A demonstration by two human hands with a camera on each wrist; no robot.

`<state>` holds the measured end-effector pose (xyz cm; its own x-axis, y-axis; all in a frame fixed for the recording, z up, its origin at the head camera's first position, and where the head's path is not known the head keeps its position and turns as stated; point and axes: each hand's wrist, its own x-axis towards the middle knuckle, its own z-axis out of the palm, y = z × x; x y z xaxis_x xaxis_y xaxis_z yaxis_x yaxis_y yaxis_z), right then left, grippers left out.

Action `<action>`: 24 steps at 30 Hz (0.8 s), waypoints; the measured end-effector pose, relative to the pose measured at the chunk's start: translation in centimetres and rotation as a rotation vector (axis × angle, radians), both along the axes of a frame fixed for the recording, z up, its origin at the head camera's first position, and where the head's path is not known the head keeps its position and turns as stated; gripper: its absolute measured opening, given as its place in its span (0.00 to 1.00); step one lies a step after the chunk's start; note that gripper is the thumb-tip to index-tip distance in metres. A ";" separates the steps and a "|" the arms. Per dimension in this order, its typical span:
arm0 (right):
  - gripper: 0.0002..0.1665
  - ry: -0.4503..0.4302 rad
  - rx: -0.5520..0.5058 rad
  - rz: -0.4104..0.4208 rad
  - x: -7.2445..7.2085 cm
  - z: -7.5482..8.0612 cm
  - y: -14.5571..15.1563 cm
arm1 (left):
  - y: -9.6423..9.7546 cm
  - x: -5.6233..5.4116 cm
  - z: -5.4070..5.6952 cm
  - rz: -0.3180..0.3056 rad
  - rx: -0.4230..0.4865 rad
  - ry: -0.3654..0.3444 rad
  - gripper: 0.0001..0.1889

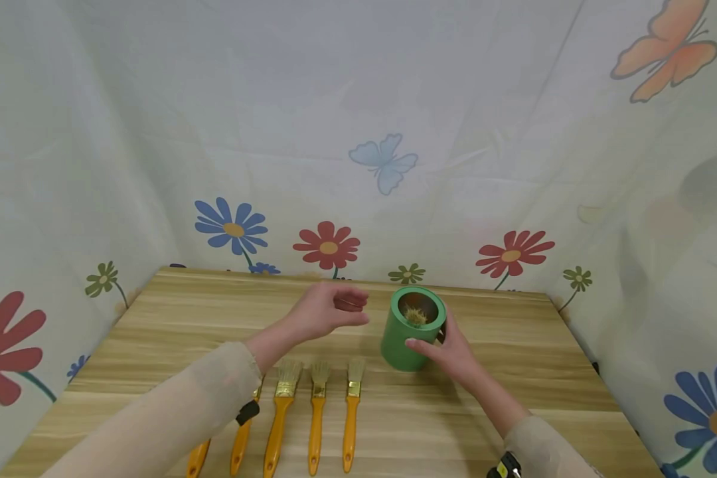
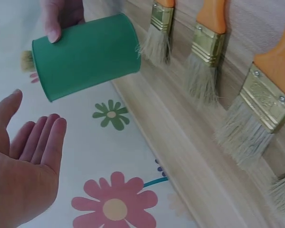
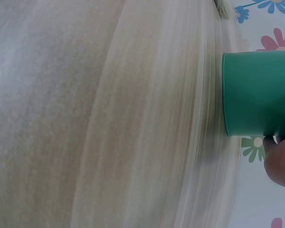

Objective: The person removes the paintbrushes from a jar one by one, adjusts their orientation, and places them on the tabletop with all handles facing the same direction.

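Observation:
A green cylindrical can [image 1: 397,344] with a brown inside stands right of the middle of the table. My right hand [image 1: 456,355] grips it from the right side, thumb across the near wall; the fingers behind are mostly hidden. A pale bristly tuft [image 1: 415,316] shows inside the can's mouth, and in the left wrist view the tuft [image 2: 26,61] pokes past the rim. Left of the can, my left hand [image 1: 330,309] hovers with relaxed fingers and thumb apart, holding nothing. In the left wrist view its palm [image 2: 23,183] faces the camera.
Several paintbrushes with orange handles, such as the rightmost paintbrush [image 1: 350,425], lie in a row on the wooden table [image 1: 484,425], bristles pointing away from me. My left sleeve [image 1: 173,411] overlaps the leftmost ones. A flower-printed cloth [image 1: 454,219] hangs behind the table.

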<state>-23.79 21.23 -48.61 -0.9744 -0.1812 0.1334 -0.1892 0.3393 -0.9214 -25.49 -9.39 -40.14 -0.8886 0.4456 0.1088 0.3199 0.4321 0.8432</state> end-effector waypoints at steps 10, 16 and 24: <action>0.58 0.011 -0.004 -0.002 -0.1 -0.4 0.1 | 1.1 -0.6 0.5 -0.099 0.027 0.141 0.33; 0.58 0.015 -0.013 -0.003 0.0 -0.5 0.0 | 2.2 -0.9 0.3 -0.154 -0.009 0.184 0.38; 0.58 0.024 -0.020 0.008 0.0 -0.5 0.1 | 4.0 -1.2 0.5 -0.214 0.000 0.219 0.37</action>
<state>-23.77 21.29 -49.07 -0.9694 -0.1862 0.1602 -0.2139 0.3196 -0.9231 -26.72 -5.44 -39.65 -0.7301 0.6198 0.2877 0.5777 0.3351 0.7443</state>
